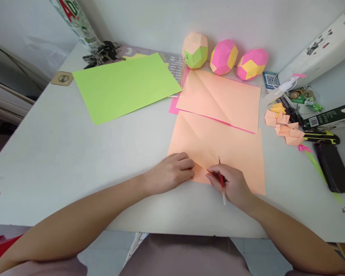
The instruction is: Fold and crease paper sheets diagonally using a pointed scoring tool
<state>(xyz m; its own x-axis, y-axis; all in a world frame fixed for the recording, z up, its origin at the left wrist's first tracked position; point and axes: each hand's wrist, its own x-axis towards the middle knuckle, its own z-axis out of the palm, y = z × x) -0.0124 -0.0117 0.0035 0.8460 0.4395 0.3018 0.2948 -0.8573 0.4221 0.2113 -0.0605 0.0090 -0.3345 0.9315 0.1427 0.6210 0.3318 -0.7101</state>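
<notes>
A peach paper sheet [241,153] with a diagonal crease lies near the front of the table. My left hand [172,172] rests on its lower left part, fingers curled together at the paper's edge. Between the fingers of my right hand [232,184] is a thin red pen refill [222,182], its tip pointing away from me. The right thumb and forefinger come together at a slightly raised part of the sheet's near edge. Just behind lies a second creased peach sheet [238,99] with pink paper showing under it.
A green sheet [129,90] lies at the left beside keys [103,53]. Several faceted paper balls [224,56] line the wall. On the right are folded paper pieces [284,124], a glue bottle [280,90], a utility knife [322,137] and a black case [333,167].
</notes>
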